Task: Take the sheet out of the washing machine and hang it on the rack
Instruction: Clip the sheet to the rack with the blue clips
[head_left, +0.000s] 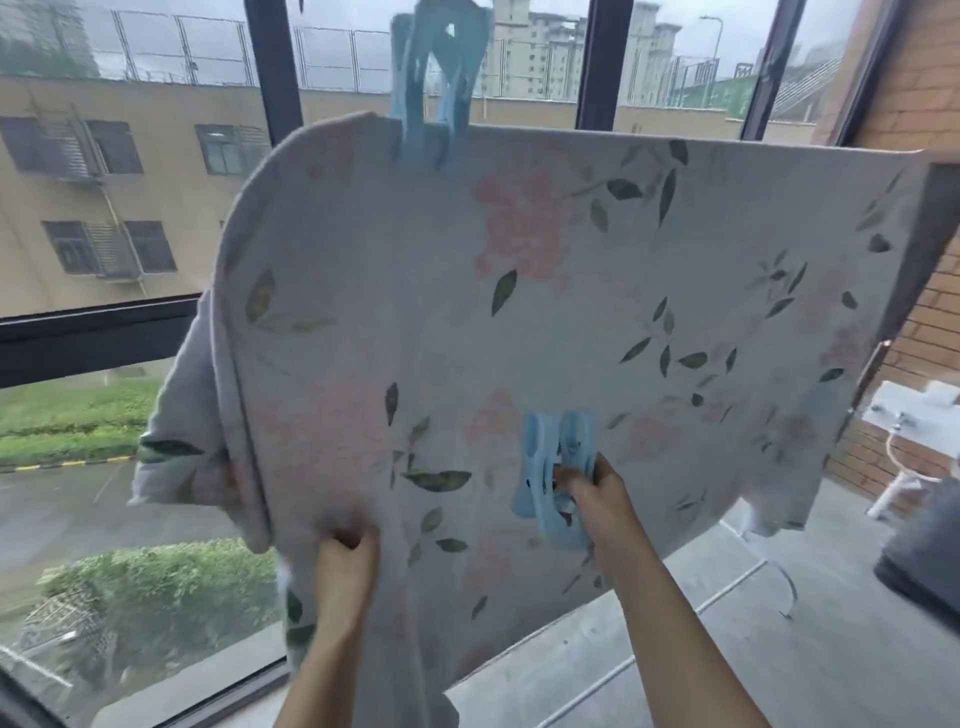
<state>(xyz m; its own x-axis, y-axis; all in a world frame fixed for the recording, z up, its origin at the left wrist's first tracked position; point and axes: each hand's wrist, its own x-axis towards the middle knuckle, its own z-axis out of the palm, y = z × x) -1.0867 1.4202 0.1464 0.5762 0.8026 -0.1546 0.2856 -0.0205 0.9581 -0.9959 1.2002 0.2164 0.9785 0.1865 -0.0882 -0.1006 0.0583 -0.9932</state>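
Far left: a dark-framed window (130, 332) gives onto a beige building, grass and a road.

Left of centre: the sheet (519, 312), pale with pink flowers and green leaves, hangs spread in front of the window. Its top edge runs in a straight line and whatever carries it is hidden under the fabric. The left edge is folded back on itself and droops in a loose bunch.

Lower left of centre: the left hand (345, 551) is at the lower part of the sheet. Its fingers are curled and pinch a fold of the fabric, with the forearm rising from the bottom edge of the view.

Top centre: a blue clip (436, 114) stands upright over the sheet's top edge, its lower end clamped on the fabric.

Right of centre, low: the right hand (597, 493) grips a second clip (558, 467), also blue. The fingers are closed round its lower half and its upper end lies against the face of the sheet. Whether that clip bites the fabric cannot be told.

Right: the sheet's far end hangs to a ragged lower corner above the grey floor (779, 649). Beyond it stands a brick wall (924, 78). A white fixture and a dark object low on the right are too blurred to identify.
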